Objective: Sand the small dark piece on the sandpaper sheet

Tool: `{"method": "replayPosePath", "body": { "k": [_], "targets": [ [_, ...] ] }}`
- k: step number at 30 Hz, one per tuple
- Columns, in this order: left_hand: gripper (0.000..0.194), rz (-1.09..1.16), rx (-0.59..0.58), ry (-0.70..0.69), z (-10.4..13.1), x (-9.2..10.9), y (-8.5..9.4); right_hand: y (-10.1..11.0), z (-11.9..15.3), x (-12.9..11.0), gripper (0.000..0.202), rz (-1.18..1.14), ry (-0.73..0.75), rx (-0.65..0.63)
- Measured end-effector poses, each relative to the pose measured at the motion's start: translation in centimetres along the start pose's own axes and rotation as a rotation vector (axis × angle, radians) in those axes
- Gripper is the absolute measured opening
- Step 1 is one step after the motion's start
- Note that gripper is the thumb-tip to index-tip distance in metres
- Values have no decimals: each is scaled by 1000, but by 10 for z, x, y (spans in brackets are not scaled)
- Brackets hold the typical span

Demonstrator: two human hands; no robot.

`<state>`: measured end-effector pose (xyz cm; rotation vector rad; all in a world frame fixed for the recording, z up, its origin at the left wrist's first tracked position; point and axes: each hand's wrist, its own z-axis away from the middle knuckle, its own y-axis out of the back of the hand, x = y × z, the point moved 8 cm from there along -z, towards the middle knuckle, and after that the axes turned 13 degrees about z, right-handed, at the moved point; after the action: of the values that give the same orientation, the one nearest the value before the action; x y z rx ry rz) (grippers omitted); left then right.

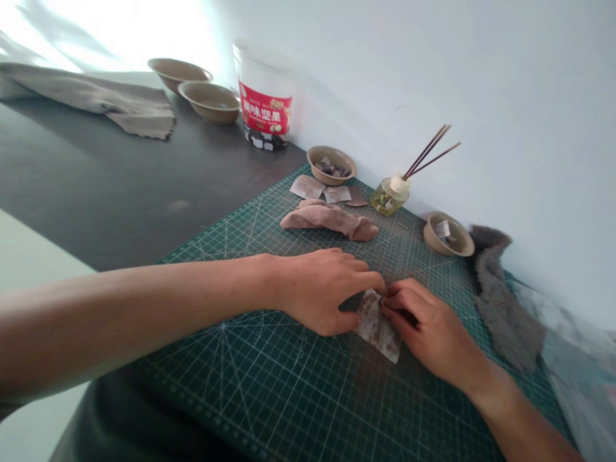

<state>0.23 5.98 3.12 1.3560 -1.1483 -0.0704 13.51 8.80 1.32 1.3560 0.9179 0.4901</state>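
Note:
A thin, pale piece with brown stains (380, 330), perhaps cloth or paper, lies at a tilt between my two hands over the green cutting mat (269, 372). My left hand (327, 289) reaches in from the left, its thumb at the piece's left edge and its forefinger curled to the upper corner. Thumb and fingertips of my right hand (423, 321) pinch together at the upper right edge, where a tiny dark spot shows; I cannot tell what it is. Behind the hands rests a folded pinkish-brown cloth (330, 218).
Flat stained pieces (308, 187) lie near a bowl of small fragments (332, 167). A reed diffuser (391, 194) and another bowl (447, 236) stand by the wall. Grey cloth (510, 314) lies right. Farther left are a plastic tub (265, 96), two bowls (212, 102) and beige cloth (96, 96).

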Motion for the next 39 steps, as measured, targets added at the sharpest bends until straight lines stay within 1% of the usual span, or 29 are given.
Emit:
{"method": "replayPosePath", "body": {
  "k": [3, 9, 11, 13, 15, 17, 19, 22, 24, 27, 31, 33, 36, 39],
  "targets": [
    [20, 197, 103, -1, -2, -3, 14, 0, 4, 2, 10, -19, -2, 50],
    [17, 416, 229, -15, -1, -9, 29, -2, 5, -1, 10, 1, -4, 81],
    [20, 446, 270, -28, 1, -8, 34, -3, 5, -2, 8, 1, -2, 82],
    [28, 456, 303, -26, 2, -7, 39, -3, 5, -2, 9, 4, -6, 86],
    [35, 478, 309, -6, 3, -8, 41, -3, 6, -1, 9, 9, -12, 91],
    [35, 521, 314, 11, 3, -8, 42, -3, 6, -1, 9, 10, -11, 89],
    [32, 576, 331, -3, 5, -8, 43, -4, 6, -1, 8, 3, -7, 85],
    [21, 628, 348, -61, 6, -5, 43, -5, 5, -1, 8, -14, -7, 86],
    [19, 633, 356, -103, 6, -4, 44, -5, 5, 0, 8, -21, -8, 85],
    [27, 626, 383, -132, 7, -3, 47, -6, 4, 1, 8, -24, -9, 86],
    [37, 596, 402, -116, 7, -2, 50, -7, 5, 0, 8, -23, -3, 86],
    [40, 588, 404, -116, 8, -1, 51, -7, 5, 0, 8, -29, -7, 84],
    [35, 607, 403, -102, 9, -1, 51, -8, 6, 0, 8, -38, -17, 77],
    [26, 620, 381, -93, 10, -2, 48, -9, 5, 0, 9, -40, -20, 73]
  ]
}}
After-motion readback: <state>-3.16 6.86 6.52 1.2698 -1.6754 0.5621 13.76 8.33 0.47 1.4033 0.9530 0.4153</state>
